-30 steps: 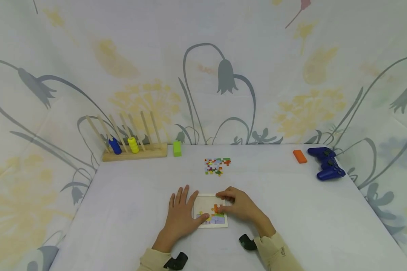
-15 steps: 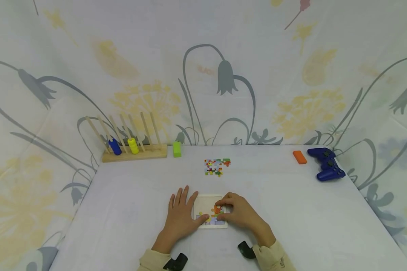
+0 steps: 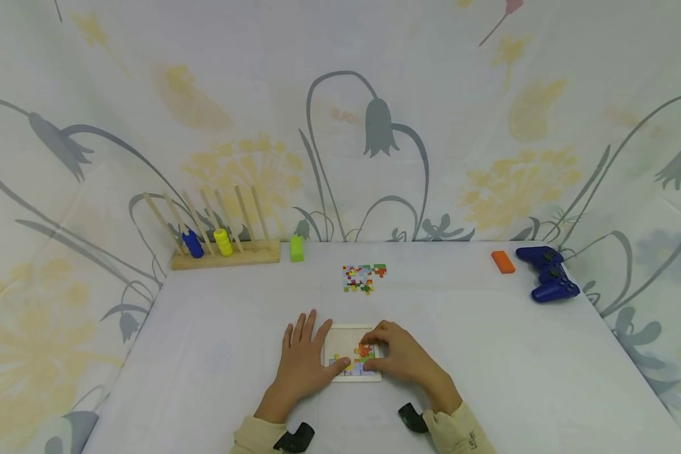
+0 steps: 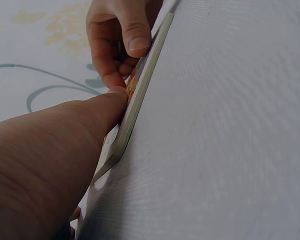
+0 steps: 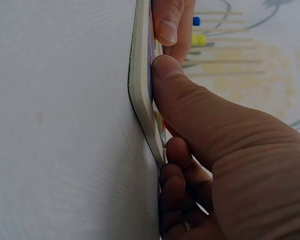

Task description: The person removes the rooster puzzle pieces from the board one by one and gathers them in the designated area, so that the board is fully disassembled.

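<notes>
A shallow pale puzzle tray (image 3: pixel 339 342) lies on the table, with joined jigsaw pieces along its near side and right side. My left hand (image 3: pixel 302 366) lies flat along the tray's left edge, fingers spread, its thumb (image 3: pixel 340 364) over the pieces. My right hand (image 3: pixel 403 358) holds an orange jigsaw piece (image 3: pixel 364 349) between thumb and curled index finger at the tray's right side. Seen from the right wrist, the right thumb (image 5: pixel 190 97) lies over the tray rim (image 5: pixel 140 75), the other fingers curled by the corner.
Loose jigsaw pieces (image 3: pixel 364 277) lie beyond the tray. Farther back stand a wooden peg rack (image 3: pixel 255 253) with blue and yellow beads and a green block (image 3: pixel 297 248). An orange block (image 3: pixel 502 261) and a blue game controller (image 3: pixel 547 274) are at the back right.
My right hand's index finger has come down from the tray's far right corner to the orange piece, and its thumb has shifted slightly nearer. The left hand stays put.
</notes>
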### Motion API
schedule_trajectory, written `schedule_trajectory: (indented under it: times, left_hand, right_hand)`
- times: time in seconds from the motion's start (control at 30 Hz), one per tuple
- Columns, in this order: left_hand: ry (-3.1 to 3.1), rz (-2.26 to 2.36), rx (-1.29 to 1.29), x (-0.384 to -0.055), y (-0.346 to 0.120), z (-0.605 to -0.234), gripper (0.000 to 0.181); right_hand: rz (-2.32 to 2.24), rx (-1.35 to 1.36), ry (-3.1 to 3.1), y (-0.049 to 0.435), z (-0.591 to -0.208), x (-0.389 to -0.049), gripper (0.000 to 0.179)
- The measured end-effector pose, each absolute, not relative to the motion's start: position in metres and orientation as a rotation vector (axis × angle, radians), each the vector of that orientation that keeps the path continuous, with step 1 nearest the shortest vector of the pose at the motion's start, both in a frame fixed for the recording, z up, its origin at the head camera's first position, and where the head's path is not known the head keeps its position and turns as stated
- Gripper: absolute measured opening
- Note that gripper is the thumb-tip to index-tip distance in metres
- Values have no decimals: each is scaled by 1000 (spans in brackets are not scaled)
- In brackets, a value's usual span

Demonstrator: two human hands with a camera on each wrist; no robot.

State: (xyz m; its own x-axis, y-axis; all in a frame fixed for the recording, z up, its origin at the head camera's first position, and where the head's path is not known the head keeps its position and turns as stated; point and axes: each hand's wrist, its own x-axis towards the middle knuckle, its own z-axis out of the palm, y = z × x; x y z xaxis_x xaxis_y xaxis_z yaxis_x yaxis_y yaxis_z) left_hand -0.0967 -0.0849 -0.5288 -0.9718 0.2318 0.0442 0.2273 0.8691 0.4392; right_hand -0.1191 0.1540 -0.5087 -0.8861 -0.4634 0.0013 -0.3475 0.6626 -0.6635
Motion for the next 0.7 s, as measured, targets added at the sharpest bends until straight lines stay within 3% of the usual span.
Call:
schedule_trajectory:
  times: [0.7]
  left_hand:
    - [3021,727,367,-98,-85,-528,85]
  right_hand:
    - [-1069,-680,2648,155,-503,-120,32]
